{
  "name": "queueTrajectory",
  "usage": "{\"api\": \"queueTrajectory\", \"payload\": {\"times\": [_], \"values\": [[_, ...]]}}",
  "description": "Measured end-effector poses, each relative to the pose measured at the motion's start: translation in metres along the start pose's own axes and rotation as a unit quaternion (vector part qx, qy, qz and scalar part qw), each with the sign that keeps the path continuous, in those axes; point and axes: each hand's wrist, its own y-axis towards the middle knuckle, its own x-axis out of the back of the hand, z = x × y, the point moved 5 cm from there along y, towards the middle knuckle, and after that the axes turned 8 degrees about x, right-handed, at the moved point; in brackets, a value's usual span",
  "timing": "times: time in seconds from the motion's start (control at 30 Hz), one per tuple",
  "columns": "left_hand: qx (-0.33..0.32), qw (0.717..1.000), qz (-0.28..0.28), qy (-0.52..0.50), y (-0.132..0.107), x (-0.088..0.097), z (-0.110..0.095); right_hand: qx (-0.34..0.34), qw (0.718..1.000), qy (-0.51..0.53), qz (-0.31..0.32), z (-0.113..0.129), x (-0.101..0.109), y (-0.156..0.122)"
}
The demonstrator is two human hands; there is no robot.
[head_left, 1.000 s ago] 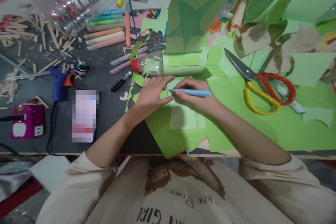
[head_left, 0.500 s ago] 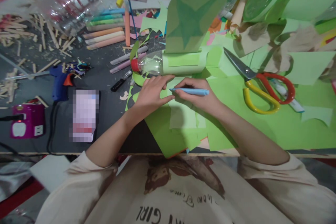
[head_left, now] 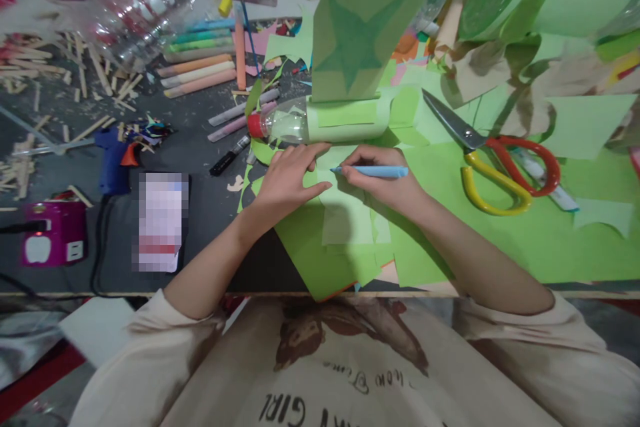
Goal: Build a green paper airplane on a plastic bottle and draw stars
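My right hand (head_left: 383,177) grips a light blue pen (head_left: 383,172), its tip down at a pale green paper (head_left: 346,217). Flat on the left side of that paper lies my left hand (head_left: 290,177), thumb and fingers apart, holding nothing. Larger bright green sheets (head_left: 305,260) are underneath. Just beyond both hands a plastic bottle (head_left: 287,121) with a red cap lies on its side, wrapped in light green paper. Behind it is a green rounded card (head_left: 367,27) with a darker star on it.
Scissors (head_left: 500,163) with red and yellow handles lie right of my right hand. On the left are a phone (head_left: 160,220), a blue glue gun (head_left: 113,157), a purple box (head_left: 53,232) and a black marker (head_left: 230,155). Coloured pens (head_left: 197,67), wood sticks and clear bottles (head_left: 150,10) crowd the back.
My right hand has shifted slightly to the right with the pen, moving its tip away from my left hand. The left hand stays in place.
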Motion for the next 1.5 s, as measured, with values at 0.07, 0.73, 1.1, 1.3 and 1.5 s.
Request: {"api": "queueTrajectory", "payload": {"times": [0.07,0.73,1.1,1.3,1.5], "values": [[-0.004,1.0,-0.001,-0.001,0.0,0.0,0.0,0.001,1.0,-0.003,-0.005,0.0,0.001,0.0],[-0.001,1.0,0.002,-0.003,-0.001,0.001,0.0,-0.007,0.996,0.005,-0.087,-0.007,0.011,-0.009],[0.009,1.0,0.009,-0.013,0.0,0.001,-0.001,-0.019,0.994,-0.021,-0.107,-0.008,0.019,-0.015],[0.005,1.0,0.006,-0.009,0.0,0.001,-0.001,-0.051,0.992,-0.034,-0.112,-0.009,0.025,-0.018],[0.018,1.0,0.018,-0.006,-0.001,0.002,-0.001,-0.057,0.992,-0.043,-0.108,-0.011,0.028,-0.021]]}}
